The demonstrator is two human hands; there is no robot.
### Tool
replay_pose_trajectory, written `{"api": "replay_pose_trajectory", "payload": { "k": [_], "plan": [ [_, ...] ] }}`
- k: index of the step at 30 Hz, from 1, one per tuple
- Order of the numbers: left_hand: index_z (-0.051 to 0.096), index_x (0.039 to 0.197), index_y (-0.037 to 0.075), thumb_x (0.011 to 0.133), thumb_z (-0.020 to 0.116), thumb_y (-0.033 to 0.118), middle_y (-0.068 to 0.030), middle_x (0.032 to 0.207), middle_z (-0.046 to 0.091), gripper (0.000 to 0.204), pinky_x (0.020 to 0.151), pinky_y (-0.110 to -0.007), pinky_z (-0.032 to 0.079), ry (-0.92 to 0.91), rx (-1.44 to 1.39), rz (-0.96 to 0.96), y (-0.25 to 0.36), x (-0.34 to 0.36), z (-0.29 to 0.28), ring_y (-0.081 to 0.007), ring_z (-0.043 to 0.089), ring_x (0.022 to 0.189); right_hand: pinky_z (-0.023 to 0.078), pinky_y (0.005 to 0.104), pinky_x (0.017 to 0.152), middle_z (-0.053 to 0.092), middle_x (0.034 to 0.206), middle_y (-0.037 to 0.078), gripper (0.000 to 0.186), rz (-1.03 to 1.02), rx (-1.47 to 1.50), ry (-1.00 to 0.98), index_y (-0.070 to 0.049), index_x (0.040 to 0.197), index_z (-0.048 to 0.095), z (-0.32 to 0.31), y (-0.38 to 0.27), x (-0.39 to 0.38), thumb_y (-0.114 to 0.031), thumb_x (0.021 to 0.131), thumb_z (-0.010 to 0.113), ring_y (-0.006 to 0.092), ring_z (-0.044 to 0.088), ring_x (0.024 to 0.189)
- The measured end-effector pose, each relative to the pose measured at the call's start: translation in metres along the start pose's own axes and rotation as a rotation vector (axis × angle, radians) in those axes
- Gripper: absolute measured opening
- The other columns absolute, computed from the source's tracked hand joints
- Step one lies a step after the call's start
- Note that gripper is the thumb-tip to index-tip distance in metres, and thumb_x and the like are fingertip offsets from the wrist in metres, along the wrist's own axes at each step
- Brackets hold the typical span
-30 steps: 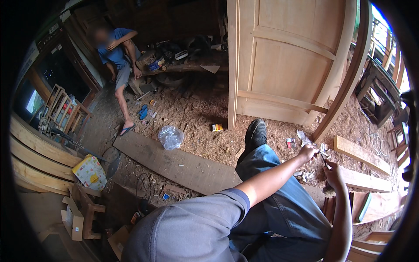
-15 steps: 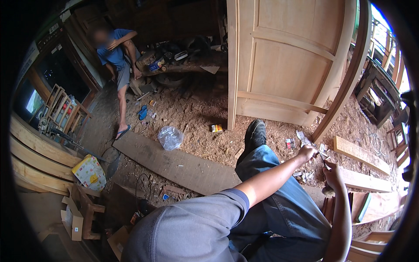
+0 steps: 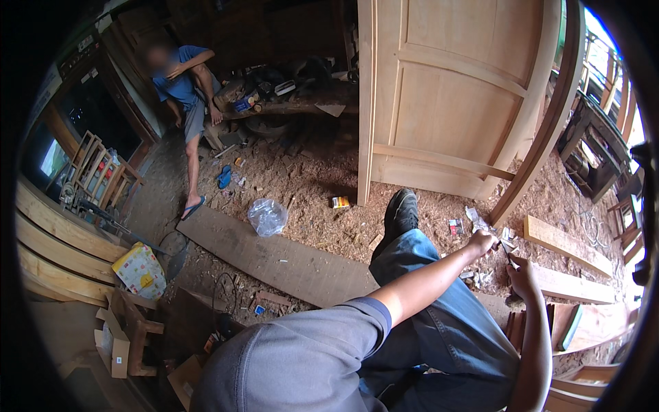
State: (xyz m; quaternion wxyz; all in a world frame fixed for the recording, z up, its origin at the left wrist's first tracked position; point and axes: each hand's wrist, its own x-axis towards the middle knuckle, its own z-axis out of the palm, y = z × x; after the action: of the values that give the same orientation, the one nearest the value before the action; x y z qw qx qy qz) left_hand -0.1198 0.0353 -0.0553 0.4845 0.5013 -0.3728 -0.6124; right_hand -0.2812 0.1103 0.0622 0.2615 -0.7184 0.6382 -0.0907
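Beyond my bent right knee, both of my hands come close together at the right. My left hand (image 3: 482, 242) is closed, its fingertips pinched toward the other hand on something too small to make out. My right hand (image 3: 524, 274) is closed round a thin dark, stick-like tool (image 3: 505, 253) that points up toward the left fingertips. Its kind is too small to tell. Behind the hands, pale scraps (image 3: 477, 220) and wood shavings lie on the ground.
A panelled wooden door (image 3: 460, 103) stands upright ahead, beside a leaning post (image 3: 539, 123). Planks (image 3: 568, 246) lie to the right. A clear plastic bag (image 3: 268, 217) rests near a long board (image 3: 274, 257). At the far left a person in blue (image 3: 185, 82) sits by a cluttered bench.
Almost nothing differs. My hands stay together in the same place, with the thin tool and right fingers shifted very slightly.
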Motion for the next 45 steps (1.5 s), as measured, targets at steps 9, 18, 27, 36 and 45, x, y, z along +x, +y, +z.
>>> {"api": "replay_pose_trajectory", "payload": {
  "k": [9, 18, 27, 36, 45],
  "plan": [
    [0.064, 0.062, 0.003, 0.073, 0.064, 0.017, -0.0066, 0.054, 0.060, 0.017, 0.043, -0.029, 0.042, 0.000, 0.057, 0.041, 0.000, -0.002, -0.002, -0.0133, 0.054, 0.045, 0.047, 0.0396, 0.086, 0.065, 0.104, 0.025, 0.042, -0.042, -0.033, 0.016, -0.013, 0.125, 0.059, -0.001, -0.006, -0.004, -0.017, 0.084, 0.061, 0.0348, 0.064, 0.097],
    [0.067, 0.085, 0.009, 0.084, 0.066, 0.017, 0.0001, 0.067, 0.058, 0.008, 0.045, -0.025, 0.041, -0.206, 0.003, 0.031, -0.016, 0.016, -0.003, -0.0102, 0.053, 0.056, 0.051, 0.0419, 0.073, 0.068, 0.091, 0.021, 0.041, 0.047, -0.123, 0.013, -0.018, 0.120, 0.063, 0.001, -0.003, -0.001, -0.010, 0.081, 0.054, 0.0322, 0.067, 0.082],
    [0.062, 0.102, 0.015, 0.094, 0.053, 0.022, 0.0026, 0.090, 0.064, 0.014, 0.068, -0.030, 0.043, -0.154, -0.028, -0.117, 0.023, -0.022, -0.006, -0.0086, 0.054, 0.077, 0.051, 0.0407, 0.084, 0.066, 0.098, 0.024, 0.047, 0.004, 0.033, 0.050, -0.018, 0.123, 0.062, -0.007, -0.021, -0.014, -0.008, 0.078, 0.049, 0.0336, 0.065, 0.093],
    [0.062, 0.106, 0.014, 0.092, 0.058, 0.021, 0.0039, 0.089, 0.064, 0.015, 0.067, -0.027, 0.044, -0.181, 0.000, -0.075, 0.020, -0.019, -0.008, -0.0071, 0.053, 0.076, 0.052, 0.0400, 0.084, 0.066, 0.099, 0.023, 0.047, 0.003, 0.051, 0.072, -0.017, 0.122, 0.062, 0.003, -0.009, -0.001, -0.007, 0.078, 0.050, 0.0326, 0.066, 0.092],
    [0.061, 0.106, 0.013, 0.093, 0.058, 0.017, 0.0029, 0.093, 0.063, 0.014, 0.062, -0.025, 0.046, -0.163, 0.011, -0.036, 0.010, -0.012, -0.010, -0.0074, 0.055, 0.078, 0.051, 0.0377, 0.065, 0.068, 0.081, 0.019, 0.043, -0.082, 0.026, 0.122, -0.019, 0.122, 0.063, 0.011, -0.001, 0.004, -0.011, 0.081, 0.058, 0.0247, 0.065, 0.069]
  ]
}}
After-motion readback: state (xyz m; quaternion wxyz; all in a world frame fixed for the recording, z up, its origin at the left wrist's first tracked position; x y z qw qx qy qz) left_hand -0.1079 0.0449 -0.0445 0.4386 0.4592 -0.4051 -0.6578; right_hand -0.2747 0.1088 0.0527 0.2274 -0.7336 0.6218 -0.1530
